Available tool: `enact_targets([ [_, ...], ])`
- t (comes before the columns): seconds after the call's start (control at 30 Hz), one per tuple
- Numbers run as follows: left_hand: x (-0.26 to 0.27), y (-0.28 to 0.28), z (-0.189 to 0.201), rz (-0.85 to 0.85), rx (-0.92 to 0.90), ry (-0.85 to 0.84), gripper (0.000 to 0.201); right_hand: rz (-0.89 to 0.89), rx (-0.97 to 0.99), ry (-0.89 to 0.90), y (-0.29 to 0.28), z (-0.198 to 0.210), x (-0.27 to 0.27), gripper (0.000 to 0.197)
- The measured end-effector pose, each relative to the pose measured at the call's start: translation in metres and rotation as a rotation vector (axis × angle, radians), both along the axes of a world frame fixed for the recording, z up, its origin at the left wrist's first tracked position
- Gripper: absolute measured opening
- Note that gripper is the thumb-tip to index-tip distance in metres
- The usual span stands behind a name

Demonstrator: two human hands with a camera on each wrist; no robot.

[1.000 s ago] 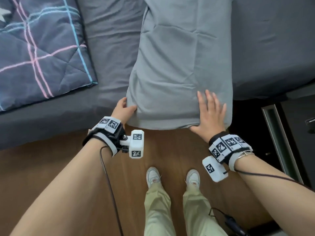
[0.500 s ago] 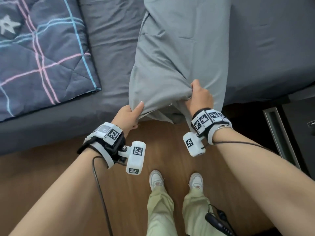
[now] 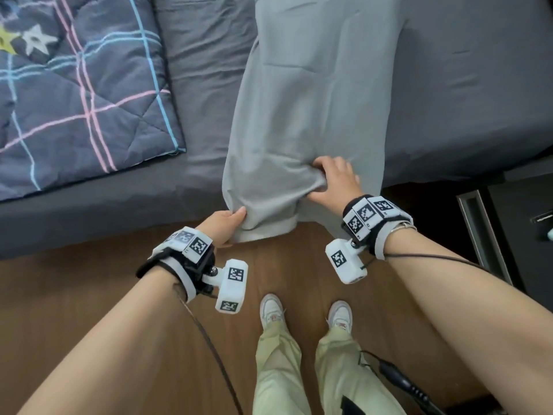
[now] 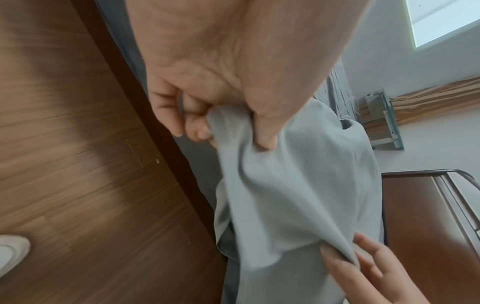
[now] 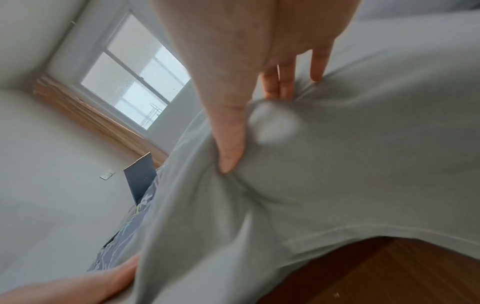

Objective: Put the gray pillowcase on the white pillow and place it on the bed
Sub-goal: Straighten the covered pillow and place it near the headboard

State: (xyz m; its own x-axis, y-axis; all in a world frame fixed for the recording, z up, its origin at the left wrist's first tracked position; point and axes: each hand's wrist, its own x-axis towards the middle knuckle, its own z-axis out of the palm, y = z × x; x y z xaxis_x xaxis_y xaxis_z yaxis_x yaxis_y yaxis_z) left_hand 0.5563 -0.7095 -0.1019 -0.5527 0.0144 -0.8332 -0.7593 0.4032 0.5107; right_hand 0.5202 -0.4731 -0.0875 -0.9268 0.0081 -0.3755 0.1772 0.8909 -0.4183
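Note:
The gray pillowcase [image 3: 314,109] covers the pillow, which lies lengthwise on the dark gray bed [image 3: 466,94]; its open end hangs over the bed's near edge. No white of the pillow shows. My left hand [image 3: 224,227] pinches the case's near left corner [image 4: 233,131] between thumb and curled fingers. My right hand [image 3: 335,182] grips a bunched fold of the case [image 5: 259,144] near the open end, thumb pressed into the cloth. The hem [image 5: 337,232] hangs loose above the floor.
A dark quilt with pink and blue lines [image 3: 80,94] lies on the bed to the left. A dark nightstand [image 3: 508,235] stands at the right. Wooden floor [image 3: 74,295] and my white shoes [image 3: 272,310] are below. Cables run from both wrists.
My right hand went from lying flat on the case to gripping a bunch of it, then shifted right and farther up the pillow. The left hand keeps pinching the corner.

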Motion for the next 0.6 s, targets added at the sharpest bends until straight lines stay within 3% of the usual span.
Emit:
enact_targets([
  [0.07,-0.009,-0.004,-0.006,0.063,-0.102,0.02,0.044,0.016,-0.06,-0.024,0.011,-0.001,0.008,0.07],
  [0.13,-0.019,-0.009,-0.008,0.079,-0.197,0.041,0.049,-0.042,-0.127,0.056,0.02,-0.002,0.01,0.062],
  [0.2,-0.034,-0.012,-0.006,0.061,-0.336,0.073,0.059,-0.185,-0.162,0.146,0.031,-0.005,0.008,0.054],
  [0.27,-0.051,-0.013,0.0,0.118,-0.426,0.179,0.064,-0.351,-0.128,0.169,0.043,-0.011,0.007,0.058],
  [0.37,-0.081,-0.009,0.003,0.132,-0.327,0.365,0.06,-0.63,-0.222,0.045,0.061,-0.022,0.003,0.087],
  [0.5,-0.102,0.002,0.0,0.003,-0.331,0.397,0.045,-0.928,-0.633,-0.2,0.073,-0.039,-0.001,0.137],
  [0.53,-0.102,0.004,-0.003,-0.01,-0.343,0.403,0.04,-0.985,-0.736,-0.252,0.074,-0.041,-0.003,0.14],
  [0.6,-0.101,0.006,-0.008,0.007,-0.362,0.423,0.033,-1.058,-0.916,-0.407,0.071,-0.039,-0.007,0.116],
])
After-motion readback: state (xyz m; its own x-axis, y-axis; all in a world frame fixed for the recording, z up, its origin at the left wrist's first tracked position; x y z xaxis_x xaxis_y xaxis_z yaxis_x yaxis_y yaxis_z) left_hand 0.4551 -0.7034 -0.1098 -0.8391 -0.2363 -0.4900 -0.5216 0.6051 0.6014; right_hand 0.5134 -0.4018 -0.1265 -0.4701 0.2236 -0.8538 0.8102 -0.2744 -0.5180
